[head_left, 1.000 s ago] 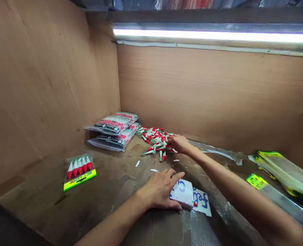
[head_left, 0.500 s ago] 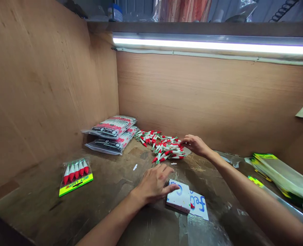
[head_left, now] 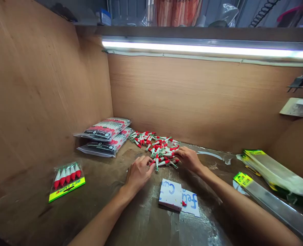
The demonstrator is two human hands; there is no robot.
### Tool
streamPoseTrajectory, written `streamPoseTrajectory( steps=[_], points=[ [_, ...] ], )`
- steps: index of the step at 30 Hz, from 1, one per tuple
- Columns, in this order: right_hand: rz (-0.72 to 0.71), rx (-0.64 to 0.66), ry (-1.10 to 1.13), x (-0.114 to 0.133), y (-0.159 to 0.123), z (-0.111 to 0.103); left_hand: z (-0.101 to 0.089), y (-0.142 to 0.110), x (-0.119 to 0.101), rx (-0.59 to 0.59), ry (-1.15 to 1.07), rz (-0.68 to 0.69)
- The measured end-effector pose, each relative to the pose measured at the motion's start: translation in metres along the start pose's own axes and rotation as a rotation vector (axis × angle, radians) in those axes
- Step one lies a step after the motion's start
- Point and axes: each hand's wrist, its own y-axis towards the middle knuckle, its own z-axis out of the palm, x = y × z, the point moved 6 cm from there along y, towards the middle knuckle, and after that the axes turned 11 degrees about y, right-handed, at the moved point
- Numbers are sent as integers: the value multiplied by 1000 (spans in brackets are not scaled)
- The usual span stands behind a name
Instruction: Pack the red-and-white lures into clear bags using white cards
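Note:
A loose pile of red-and-white, spindle-shaped fishing lures with greenish ends lies near the back wall. My left hand is at the front left of the pile, fingers curled and fingertips pinched at a lure's red end. On the pile's right side, my right hand has thumb and fingers closed at another lure's red part; its fingertips are partly hidden. In front of the hands rests a small white box with blue handwriting, beside a white card with blue lettering.
A flat pack of lures with a yellow-green header lies at left. Two filled plastic bags are stacked behind it. Clear packaging sleeves lie at right. A lit tube lamp runs under the shelf, and a plug hangs at right.
My left hand has moved forward from beside the white box to the pile's front. My right hand has come slightly nearer. The whole view has shifted a little.

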Motion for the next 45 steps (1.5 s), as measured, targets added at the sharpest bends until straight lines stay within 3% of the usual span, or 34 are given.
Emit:
streamPoseTrajectory(
  steps=[5,11,15,19,24,29,35,40,45],
  points=[
    [35,-69,207,-4,-7,16,-18,3,-7,-78,-56,19],
    [-4,-137,134,9,-17,15,-15,0,-17,-57,-90,75],
    [25,-145,344,16,-1,17,-18,2,-12,-80,-85,39],
    [163,-250,543,-3,15,8,-27,3,-6,-147,-88,-16],
    [350,-407,650,-52,11,-21,-31,4,-8,-159,-89,-3],
    [508,-496,696,-91,-23,-57,-29,5,-10,-127,-94,48],
    [635,-486,672,-100,-102,-96,-23,5,-14,-109,-124,94],
    [705,-400,618,-93,-165,-101,-14,3,-22,-46,-140,157],
    [730,-319,588,-85,-192,-96,-6,1,-28,20,-127,211]
  ],
)
